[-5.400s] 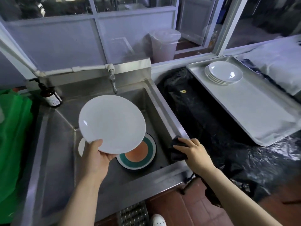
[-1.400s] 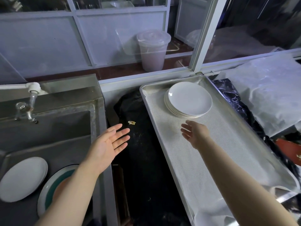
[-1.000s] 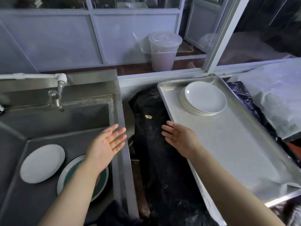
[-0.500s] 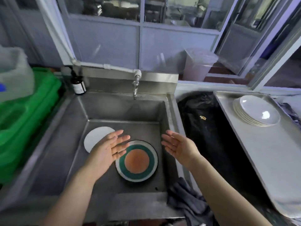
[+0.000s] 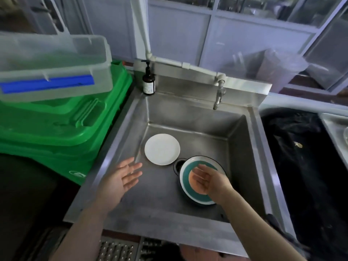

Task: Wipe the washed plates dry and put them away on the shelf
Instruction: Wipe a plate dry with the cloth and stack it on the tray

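Observation:
Two plates lie on the bottom of the steel sink [image 5: 243, 147]. A plain white plate [image 5: 162, 149] rests toward the back left. A plate with a teal ring and orange centre [image 5: 190, 193] lies at the front right, partly over the drain. My right hand [image 5: 209, 180] hovers over that coloured plate, fingers apart and empty, hiding part of it. Over the sink's left side, in front of the white plate, is my left hand [image 5: 122, 178], palm up and empty. A dark cloth [image 5: 273, 221] shows at the sink's front right corner.
A tap [image 5: 218, 95] juts from the sink's back wall, with a brown pump bottle [image 5: 148, 81] at the back left corner. Green crates [image 5: 66, 125] and a clear plastic box [image 5: 52, 66] stand left. Black sheeting [image 5: 308, 166] and a steel tray's edge [image 5: 337, 132] lie right.
The plate held earlier now sits on the stack on the tray. My view swung left from the tray to the sink, and both empty hands came over the sink, the right above the coloured plate.

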`<state>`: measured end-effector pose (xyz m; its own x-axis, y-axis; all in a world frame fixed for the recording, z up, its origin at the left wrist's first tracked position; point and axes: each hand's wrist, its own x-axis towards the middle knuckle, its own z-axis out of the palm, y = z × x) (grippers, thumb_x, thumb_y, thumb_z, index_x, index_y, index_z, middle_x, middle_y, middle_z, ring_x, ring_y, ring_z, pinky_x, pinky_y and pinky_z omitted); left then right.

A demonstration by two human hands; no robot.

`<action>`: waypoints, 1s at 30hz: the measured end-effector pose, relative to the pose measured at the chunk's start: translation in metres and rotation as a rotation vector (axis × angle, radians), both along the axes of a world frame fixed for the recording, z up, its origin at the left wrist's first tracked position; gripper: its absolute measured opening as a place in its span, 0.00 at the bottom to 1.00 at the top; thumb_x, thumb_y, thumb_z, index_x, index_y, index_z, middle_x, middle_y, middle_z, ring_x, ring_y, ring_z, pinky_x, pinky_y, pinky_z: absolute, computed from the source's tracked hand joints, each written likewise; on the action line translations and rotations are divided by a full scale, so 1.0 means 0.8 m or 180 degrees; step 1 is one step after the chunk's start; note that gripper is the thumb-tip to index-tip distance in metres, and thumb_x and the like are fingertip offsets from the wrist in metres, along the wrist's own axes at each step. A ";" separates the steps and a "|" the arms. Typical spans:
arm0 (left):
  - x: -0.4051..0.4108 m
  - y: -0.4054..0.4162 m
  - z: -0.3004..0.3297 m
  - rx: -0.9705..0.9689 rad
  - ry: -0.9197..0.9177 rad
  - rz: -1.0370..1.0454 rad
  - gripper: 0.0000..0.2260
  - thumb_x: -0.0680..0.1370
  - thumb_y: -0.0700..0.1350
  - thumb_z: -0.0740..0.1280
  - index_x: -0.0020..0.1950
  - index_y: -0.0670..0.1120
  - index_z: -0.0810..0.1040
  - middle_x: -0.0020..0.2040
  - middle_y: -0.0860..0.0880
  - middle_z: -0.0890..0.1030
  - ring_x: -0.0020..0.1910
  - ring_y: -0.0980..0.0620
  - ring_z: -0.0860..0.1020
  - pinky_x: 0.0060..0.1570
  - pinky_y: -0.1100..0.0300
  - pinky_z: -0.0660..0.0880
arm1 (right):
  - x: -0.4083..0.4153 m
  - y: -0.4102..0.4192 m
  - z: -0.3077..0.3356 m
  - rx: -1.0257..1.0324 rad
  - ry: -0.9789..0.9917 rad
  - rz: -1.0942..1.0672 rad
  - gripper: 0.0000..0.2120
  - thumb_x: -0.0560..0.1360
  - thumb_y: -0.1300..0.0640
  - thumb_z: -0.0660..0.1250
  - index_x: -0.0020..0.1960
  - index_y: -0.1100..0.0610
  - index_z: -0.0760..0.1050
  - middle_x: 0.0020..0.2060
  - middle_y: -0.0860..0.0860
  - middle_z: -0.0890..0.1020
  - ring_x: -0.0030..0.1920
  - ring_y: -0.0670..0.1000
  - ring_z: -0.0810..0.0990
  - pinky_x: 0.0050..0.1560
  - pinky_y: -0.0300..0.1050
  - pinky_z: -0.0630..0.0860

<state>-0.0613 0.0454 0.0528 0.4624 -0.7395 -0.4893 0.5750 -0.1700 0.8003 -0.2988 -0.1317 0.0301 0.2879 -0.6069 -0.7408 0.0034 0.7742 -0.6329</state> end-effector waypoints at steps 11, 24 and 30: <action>0.077 -0.017 -0.059 0.0597 0.0285 0.0449 0.10 0.81 0.41 0.59 0.59 0.45 0.77 0.51 0.45 0.85 0.46 0.48 0.85 0.46 0.53 0.76 | 0.095 -0.049 -0.121 0.0665 0.0694 0.0121 0.07 0.75 0.62 0.69 0.52 0.62 0.76 0.45 0.57 0.82 0.37 0.54 0.81 0.38 0.43 0.79; 0.071 -0.056 -0.132 0.1368 0.0377 0.0067 0.13 0.82 0.40 0.57 0.62 0.50 0.76 0.54 0.49 0.85 0.52 0.49 0.83 0.53 0.55 0.75 | 0.223 -0.098 -0.263 0.1112 0.0895 0.0271 0.08 0.80 0.58 0.63 0.43 0.56 0.69 0.37 0.51 0.75 0.35 0.47 0.78 0.34 0.38 0.77; 0.069 -0.050 -0.148 0.1402 0.0579 -0.0013 0.12 0.81 0.41 0.59 0.62 0.51 0.75 0.55 0.50 0.84 0.52 0.51 0.83 0.54 0.55 0.75 | 0.253 -0.116 -0.298 0.1137 0.1196 -0.0065 0.17 0.75 0.55 0.71 0.59 0.62 0.72 0.47 0.63 0.79 0.41 0.55 0.80 0.49 0.51 0.79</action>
<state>-0.0058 0.0056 -0.0654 0.3377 -0.4450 -0.8294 0.6977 -0.4731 0.5379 -0.0963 -0.2244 -0.2087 -0.0469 -0.2999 -0.9528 -0.1559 0.9444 -0.2895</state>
